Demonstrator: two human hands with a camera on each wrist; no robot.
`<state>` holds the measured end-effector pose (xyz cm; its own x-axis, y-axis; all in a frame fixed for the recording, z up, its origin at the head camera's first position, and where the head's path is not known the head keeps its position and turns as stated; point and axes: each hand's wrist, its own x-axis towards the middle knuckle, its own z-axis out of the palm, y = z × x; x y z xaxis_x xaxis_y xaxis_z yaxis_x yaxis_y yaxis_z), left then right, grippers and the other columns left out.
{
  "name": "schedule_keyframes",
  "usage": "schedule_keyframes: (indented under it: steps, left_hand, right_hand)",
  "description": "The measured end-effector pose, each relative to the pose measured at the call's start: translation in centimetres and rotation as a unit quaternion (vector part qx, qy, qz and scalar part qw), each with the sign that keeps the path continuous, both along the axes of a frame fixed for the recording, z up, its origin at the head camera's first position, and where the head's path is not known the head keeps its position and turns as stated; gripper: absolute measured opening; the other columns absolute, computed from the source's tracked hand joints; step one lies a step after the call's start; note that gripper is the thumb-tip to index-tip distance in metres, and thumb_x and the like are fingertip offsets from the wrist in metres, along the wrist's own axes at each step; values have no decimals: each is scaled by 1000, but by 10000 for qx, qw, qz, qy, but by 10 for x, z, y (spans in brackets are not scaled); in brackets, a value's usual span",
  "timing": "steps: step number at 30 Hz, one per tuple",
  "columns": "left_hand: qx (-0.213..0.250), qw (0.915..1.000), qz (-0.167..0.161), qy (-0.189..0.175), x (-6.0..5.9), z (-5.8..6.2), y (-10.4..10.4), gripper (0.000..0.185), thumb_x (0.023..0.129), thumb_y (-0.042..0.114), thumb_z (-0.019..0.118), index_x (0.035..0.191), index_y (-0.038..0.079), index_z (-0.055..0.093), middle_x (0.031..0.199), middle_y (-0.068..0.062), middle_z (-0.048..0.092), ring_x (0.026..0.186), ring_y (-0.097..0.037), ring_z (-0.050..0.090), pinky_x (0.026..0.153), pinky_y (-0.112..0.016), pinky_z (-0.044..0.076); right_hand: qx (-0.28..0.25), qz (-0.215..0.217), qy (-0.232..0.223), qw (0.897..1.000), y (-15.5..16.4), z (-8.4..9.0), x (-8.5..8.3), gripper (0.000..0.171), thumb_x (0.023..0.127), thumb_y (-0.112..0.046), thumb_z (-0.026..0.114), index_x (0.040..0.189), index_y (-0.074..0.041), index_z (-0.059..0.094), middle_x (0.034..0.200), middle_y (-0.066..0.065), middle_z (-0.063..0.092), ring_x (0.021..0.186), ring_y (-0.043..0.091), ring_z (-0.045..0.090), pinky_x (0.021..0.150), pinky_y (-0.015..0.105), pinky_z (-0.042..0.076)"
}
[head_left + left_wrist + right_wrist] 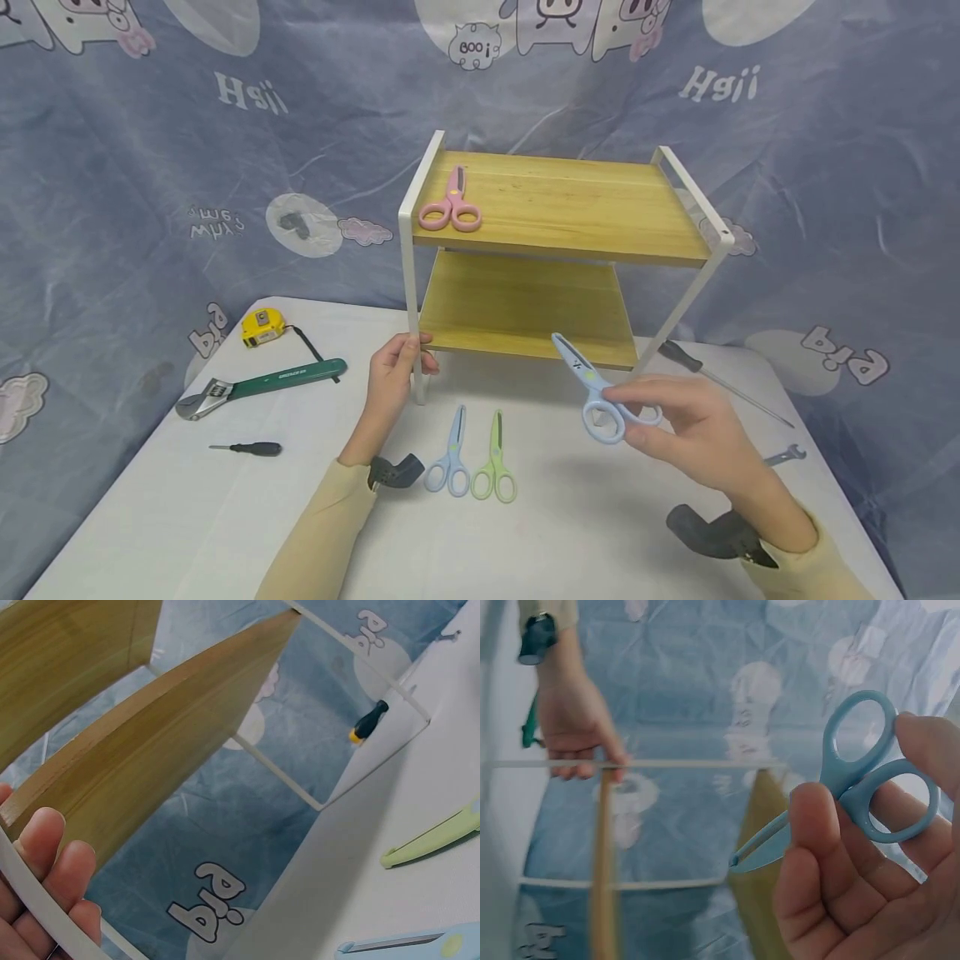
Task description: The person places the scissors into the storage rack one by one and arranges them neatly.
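One pair of pink scissors is already lying on the top board of the wooden shelf, and now the right hand is pinching the blue scissors by the handles, holding them in the air just in front of the lower board, while the left hand is gripping the shelf's white front leg. By my reckoning that's one stowed, one on its way, with a pale blue pair and a green pair waiting on the white surface. Around them are lying a tape measure, a wrench and a small screwdriver, all against a blue cartoon-print cloth.

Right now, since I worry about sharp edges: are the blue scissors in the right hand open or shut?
Shut. The blue scissors in the right hand show one closed blade and side-by-side handle loops.
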<state>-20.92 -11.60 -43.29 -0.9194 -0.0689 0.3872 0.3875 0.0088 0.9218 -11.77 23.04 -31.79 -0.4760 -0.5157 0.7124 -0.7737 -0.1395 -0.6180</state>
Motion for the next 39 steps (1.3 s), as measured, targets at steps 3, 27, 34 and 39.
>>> schedule_keyframes:
  steps: [3,27,34,39]
  left_hand:
    - [1,10000,10,-28,-1,0,0,32,110,16,46,111,-8,66,75,-21,70,69,-6,68,73,-23,56]
    - [94,9999,-47,30,-3,-2,-2,32,110,15,46,110,-10,65,71,-6,71,68,-6,68,73,-26,58]
    - [86,9999,-73,33,-2,-1,-1,32,109,16,46,110,-10,65,74,-21,69,67,-6,69,73,-28,58]
    - [57,10000,-45,24,-2,-2,-1,31,109,16,47,110,-9,65,70,-1,70,68,-8,69,74,-30,58]
  right_hand:
    - [-105,213,114,9997,-4,16,1,36,88,10,70,124,8,68,118,1,75,103,10,68,88,20,53]
    - [-83,-962,-527,9939,-63,121,-40,31,82,16,74,112,20,67,107,-2,79,91,8,72,78,22,61]
    - [96,-1281,-537,9903,-80,131,-67,30,86,-4,80,111,11,73,99,-7,77,83,10,65,73,20,59]
    - [573,-1831,-530,9800,-88,139,-85,31,88,-7,79,113,9,72,94,-13,74,66,6,62,61,17,52]
